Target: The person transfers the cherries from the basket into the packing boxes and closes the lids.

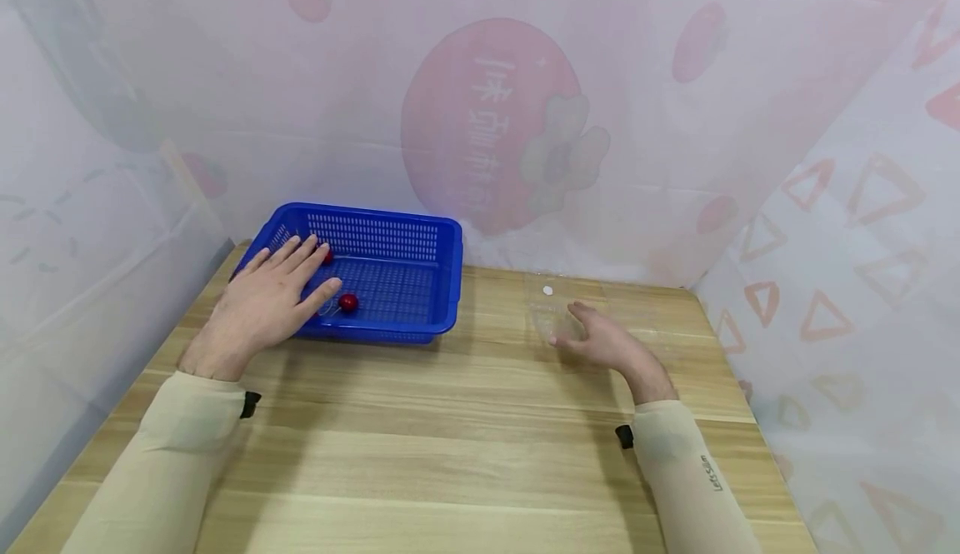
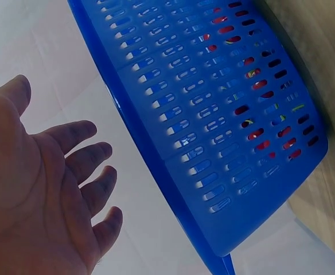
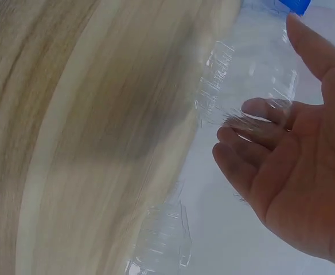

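My left hand [image 1: 258, 308] [image 2: 47, 183] is over the left side of a blue slotted basket [image 1: 448, 275] [image 2: 190, 114], palm down with its fingers spread and holding nothing. A round red item [image 1: 348, 302] lies in the basket near my thumb, and another [image 1: 327, 256] shows beside my fingertips. Red and yellow-green bits show through the slots in the left wrist view. My right hand [image 1: 607, 341] [image 3: 305, 160] rests at the side of a clear plastic container [image 1: 542, 319] [image 3: 248, 74], thumb and loosely bent fingers apart; some fingers show through the plastic.
The wooden table [image 1: 420, 454] meets a printed white sheet [image 1: 330, 79] behind it and at both sides. A white spot [image 1: 547, 291] marks the clear container. Another clear plastic part [image 3: 164, 235] shows low in the right wrist view.
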A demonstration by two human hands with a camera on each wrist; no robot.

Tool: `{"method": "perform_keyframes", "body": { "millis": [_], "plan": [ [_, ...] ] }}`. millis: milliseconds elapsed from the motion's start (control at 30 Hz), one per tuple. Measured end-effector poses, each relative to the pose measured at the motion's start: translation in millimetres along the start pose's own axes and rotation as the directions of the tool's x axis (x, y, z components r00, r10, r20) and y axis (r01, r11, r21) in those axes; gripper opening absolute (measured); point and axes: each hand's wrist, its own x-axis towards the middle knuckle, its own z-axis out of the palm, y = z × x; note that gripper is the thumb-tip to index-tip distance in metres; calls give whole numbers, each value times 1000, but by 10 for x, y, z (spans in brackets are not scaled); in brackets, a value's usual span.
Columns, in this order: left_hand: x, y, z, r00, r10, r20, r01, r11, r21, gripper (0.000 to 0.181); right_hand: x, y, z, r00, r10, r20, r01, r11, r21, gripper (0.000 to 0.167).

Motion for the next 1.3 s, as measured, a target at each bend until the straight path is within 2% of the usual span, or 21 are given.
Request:
{"method": "perform_keyframes", "body": {
  "millis": [267,600,867,1033,1167,1300],
  "plan": [
    [4,13,14,1000,4,13,-4,1000,-2,89,43,44,25,999,44,28,-47,992,119,91],
    [50,-7,17,999,27,22,-27,999,-17,87,95,78,40,993,60,99,-66,996,65,103],
    [185,-36,70,996,20,87,-16,999,-44,81,108,46,102,991,88,97,-93,995,47,107],
    [307,-63,131,995,60,76,-55,996,-66,66,145,0,141,989,120,86,-122,992,26,110],
    [431,-115,185,995,72,76,-62,989,-133,59,151,-9,153,987,133,85,-136,990,25,112],
    [547,-174,210,993,42,110,-18,976,-216,55,144,-10,153,987,134,83,-137,990,23,113]
  ]
}}
